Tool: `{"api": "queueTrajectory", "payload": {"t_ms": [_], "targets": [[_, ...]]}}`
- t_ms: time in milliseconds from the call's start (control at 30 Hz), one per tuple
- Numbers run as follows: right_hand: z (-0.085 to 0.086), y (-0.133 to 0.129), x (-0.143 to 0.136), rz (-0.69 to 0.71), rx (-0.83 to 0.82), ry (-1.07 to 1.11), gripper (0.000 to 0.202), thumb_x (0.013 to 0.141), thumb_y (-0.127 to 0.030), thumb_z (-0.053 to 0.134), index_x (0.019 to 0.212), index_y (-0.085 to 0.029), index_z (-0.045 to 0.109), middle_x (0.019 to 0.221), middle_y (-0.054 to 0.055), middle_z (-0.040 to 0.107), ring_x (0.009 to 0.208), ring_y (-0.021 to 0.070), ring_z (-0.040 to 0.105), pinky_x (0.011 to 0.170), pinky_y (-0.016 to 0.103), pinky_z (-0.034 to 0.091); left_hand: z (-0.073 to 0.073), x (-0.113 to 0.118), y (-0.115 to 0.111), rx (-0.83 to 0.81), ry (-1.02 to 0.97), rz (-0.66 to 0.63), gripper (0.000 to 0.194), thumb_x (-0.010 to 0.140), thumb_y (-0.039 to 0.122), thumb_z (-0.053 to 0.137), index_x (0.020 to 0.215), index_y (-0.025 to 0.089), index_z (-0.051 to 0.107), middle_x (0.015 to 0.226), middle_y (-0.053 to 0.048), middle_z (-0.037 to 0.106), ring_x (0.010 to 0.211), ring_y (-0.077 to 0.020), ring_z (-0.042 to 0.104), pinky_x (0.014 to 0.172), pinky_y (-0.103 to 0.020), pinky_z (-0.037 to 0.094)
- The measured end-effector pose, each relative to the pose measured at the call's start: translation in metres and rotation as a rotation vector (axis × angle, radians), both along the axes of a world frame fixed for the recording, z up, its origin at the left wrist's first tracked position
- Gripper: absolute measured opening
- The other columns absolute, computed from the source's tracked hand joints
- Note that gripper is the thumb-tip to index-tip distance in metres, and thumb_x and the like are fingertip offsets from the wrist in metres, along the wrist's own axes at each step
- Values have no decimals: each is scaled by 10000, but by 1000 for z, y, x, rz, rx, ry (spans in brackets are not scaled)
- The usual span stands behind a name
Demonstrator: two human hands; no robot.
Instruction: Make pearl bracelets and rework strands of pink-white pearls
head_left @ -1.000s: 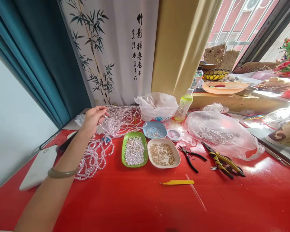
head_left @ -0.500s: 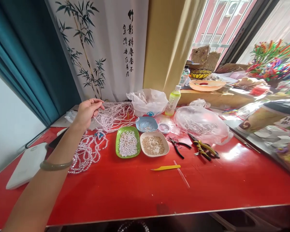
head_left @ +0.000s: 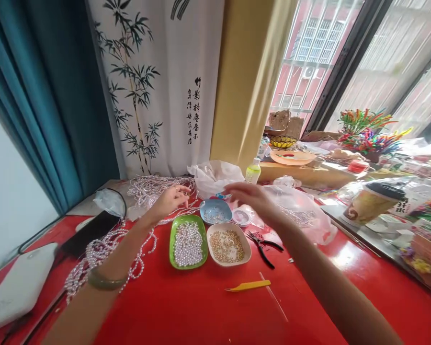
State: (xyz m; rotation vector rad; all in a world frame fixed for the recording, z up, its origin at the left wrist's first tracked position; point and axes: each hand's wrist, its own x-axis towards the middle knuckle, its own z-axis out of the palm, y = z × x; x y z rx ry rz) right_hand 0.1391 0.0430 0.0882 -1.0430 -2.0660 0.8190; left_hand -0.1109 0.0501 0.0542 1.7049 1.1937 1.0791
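My left hand hovers with bent, parted fingers over the near edge of the pearl strands, nothing visible in it. Opposite it, my right hand reaches in from the right, slightly blurred, its fingers stretched out by the white plastic bag and above the blue dish, which holds a few small pieces. Nothing shows in those fingers either. In front of the hands stand a green tray full of white pearl beads and a cream dish with gold beads.
Black-handled pliers, yellow tweezers and a thin clear stick lie on the red table. My right forearm covers the yellow-handled pliers' place. A bottle, a clear bag and a paper cup stand rightward; more strands lie left.
My right hand has come into view from the right. My left hand has moved right, toward the trays, and its fingers have spread. The view has tilted up.
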Motion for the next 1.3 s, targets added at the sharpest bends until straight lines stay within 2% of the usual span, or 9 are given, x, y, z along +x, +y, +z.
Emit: {"api": "queueTrajectory", "payload": {"t_ms": [200, 300, 433, 633, 767, 867, 1000, 1100, 1300], "targets": [[-27, 22, -67, 100, 123, -309, 327, 749, -211, 568, 1074, -171, 575, 908, 46, 650, 708, 117, 568, 624, 232, 407, -15, 15, 25, 9, 72, -74, 436, 726, 281, 552, 1125, 131, 460, 605, 10, 604, 599, -138, 548, 583, -245, 381], [-37, 31, -73, 117, 199, -457, 167, 775, -220, 548, 896, -160, 646, 806, 49, 662, 697, 133, 567, 612, 232, 373, -25, 14, 35, -29, 83, -129, 489, 718, 257, 560, 1167, 124, 419, 597, 20, 588, 556, -123, 529, 532, -224, 356], [-44, 41, -63, 169, 209, -533, 221, 834, -214, 464, 766, -149, 664, 741, 54, 654, 659, 124, 553, 607, 233, 365, -34, 5, 40, -58, 115, -245, 394, 745, 315, 557, 1091, 137, 492, 604, 3, 593, 544, -110, 506, 513, -218, 331], [-44, 41, -55, 130, 167, -344, 230, 833, -268, 447, 905, -165, 640, 996, 79, 598, 811, 138, 556, 730, 274, 426, -45, -3, 43, -121, 46, -236, 360, 741, 314, 579, 1045, 132, 516, 586, -10, 612, 584, -132, 551, 560, -241, 368], [-47, 36, -71, 151, 16, -316, 412, 757, -327, 552, 1148, -199, 522, 984, 65, 608, 667, 120, 568, 601, 261, 449, -47, 2, 44, -218, -77, -201, 390, 697, 231, 632, 1042, 130, 482, 660, -32, 632, 596, -139, 585, 555, -244, 393], [-50, 36, -84, 169, -45, -266, 292, 814, -288, 456, 1056, -175, 574, 745, 30, 629, 569, 103, 547, 539, 234, 426, -44, 4, 42, -279, -150, -214, 391, 691, 252, 650, 1018, 118, 481, 674, -48, 630, 581, -134, 591, 529, -232, 386], [-51, 47, -88, 204, -55, -161, 313, 850, -320, 381, 701, -145, 593, 581, 15, 555, 502, 86, 486, 526, 234, 390, -39, -5, 40, -259, -115, -390, 441, 751, 411, 570, 1066, 108, 510, 682, -62, 629, 524, -104, 548, 446, -206, 295], [-49, 57, -77, 162, -241, 103, 305, 817, -401, 441, 749, -136, 576, 568, -7, 506, 479, 73, 440, 486, 223, 363, -41, -23, 40, -222, -48, -444, 447, 740, 425, 580, 1064, 119, 558, 709, -59, 628, 549, -96, 524, 496, -220, 336], [-54, 49, -42, 70, -492, 488, 284, 780, -418, 533, 813, -138, 575, 697, 3, 528, 587, 54, 480, 562, 189, 404, -61, -65, 49, -199, -44, -213, 299, 692, 378, 639, 837, 118, 659, 605, -17, 577, 527, -80, 451, 518, -227, 320]]}}
